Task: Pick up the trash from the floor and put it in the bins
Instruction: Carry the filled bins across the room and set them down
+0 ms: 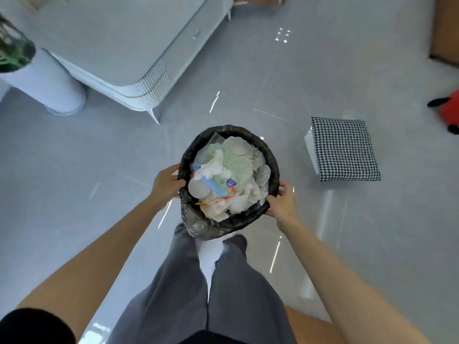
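— Both arms reach down: our left hand (pixel 166 181) and right hand (pixel 282 202) grip opposite sides of the round bin (pixel 188 155), fingers curled over its crinkled black liner.
— We see crumpled paper trash (pixel 228 175) heaped inside it, above the glossy grey floor (pixel 99 157).

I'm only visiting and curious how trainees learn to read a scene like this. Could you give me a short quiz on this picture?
1. True or false: the bin is empty.
2. How many hands grip the bin's rim? A) none B) one C) two
3. Fill in: the checked cushion lies on the floor to the ___ of the bin.

Key
1. False: it is heaped with trash, mostly crumpled paper and wrappers.
2. C: the left hand and the right hand each grip the rim, on opposite sides.
3. right
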